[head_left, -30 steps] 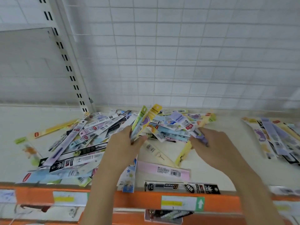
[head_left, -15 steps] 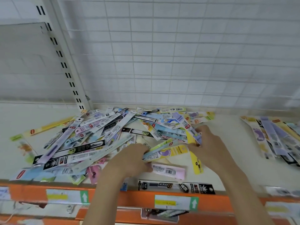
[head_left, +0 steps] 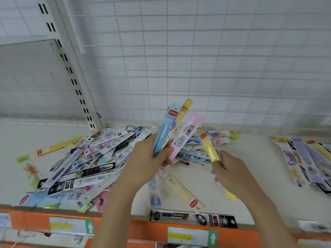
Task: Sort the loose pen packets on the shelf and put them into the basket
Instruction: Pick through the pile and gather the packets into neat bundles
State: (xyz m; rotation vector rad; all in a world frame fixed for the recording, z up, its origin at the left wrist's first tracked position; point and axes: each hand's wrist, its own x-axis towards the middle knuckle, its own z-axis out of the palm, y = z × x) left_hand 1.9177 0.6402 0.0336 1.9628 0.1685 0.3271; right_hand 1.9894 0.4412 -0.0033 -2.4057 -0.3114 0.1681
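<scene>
Mostly cream shelf [head_left: 197,178] w/ orange front edge [head_left: 143,230], white grid backing [head_left: 197,68]

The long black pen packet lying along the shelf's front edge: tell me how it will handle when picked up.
The long black pen packet is a thin flat strip, so probably light and somewhat bendy. Its wrap looks glossy, so perhaps slippery. Lying flat at the orange shelf edge, it should slide, not roll.

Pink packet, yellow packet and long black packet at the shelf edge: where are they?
Pink packet [head_left: 187,136]: head view, barcode end.
Yellow packet [head_left: 211,149]: head view, shiny middle.
Black packet [head_left: 193,217]: head view, middle.
</scene>
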